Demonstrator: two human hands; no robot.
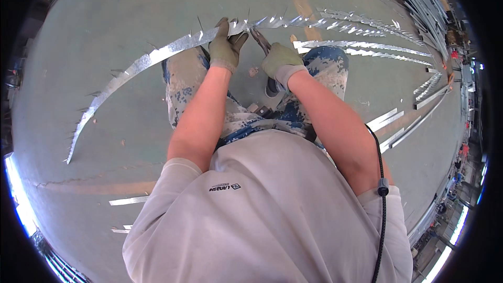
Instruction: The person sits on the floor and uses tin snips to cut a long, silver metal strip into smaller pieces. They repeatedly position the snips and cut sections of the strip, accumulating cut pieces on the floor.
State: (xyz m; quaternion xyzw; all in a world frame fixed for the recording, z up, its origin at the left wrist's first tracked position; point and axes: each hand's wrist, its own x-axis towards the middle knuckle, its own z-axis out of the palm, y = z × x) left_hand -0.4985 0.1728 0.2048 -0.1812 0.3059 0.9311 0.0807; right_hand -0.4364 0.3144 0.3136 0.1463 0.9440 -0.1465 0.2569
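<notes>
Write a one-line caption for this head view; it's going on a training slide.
Gloved left hand grips a notched sheet-metal strip while the gloved right hand works snips at it.

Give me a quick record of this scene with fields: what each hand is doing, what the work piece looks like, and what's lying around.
left hand: gloved left hand grips a long metal strip
right hand: gloved right hand holds snips at the strip
strip: shiny, curved, cut tabs along its edge, lying across the knees
floor: green floor with an orange line
nearby: more notched strips at right, short offcuts at lower left
</notes>
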